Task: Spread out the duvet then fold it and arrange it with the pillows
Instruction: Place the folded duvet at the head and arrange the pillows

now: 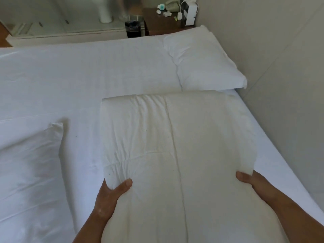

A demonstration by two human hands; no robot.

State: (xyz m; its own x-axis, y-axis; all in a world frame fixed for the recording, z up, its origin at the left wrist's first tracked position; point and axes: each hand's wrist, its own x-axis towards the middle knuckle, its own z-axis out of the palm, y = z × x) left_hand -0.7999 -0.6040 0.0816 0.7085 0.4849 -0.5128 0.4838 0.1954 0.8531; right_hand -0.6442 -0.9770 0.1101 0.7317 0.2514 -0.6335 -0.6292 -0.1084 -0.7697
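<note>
Duvet (175,146), folded into a thick long pad, lies on the bed (87,76) along the side next to the wall (280,50). Its far end is just beside the far pillow (205,58). The left hand (110,195) grips its near left edge, thumb on top and fingers tucked under. The right hand (252,183) holds the right edge the same way. The near pillow (29,163) lies apart to the left. Beyond the bed stand a dark bench (163,21) with small items and a bin (132,29).
</note>
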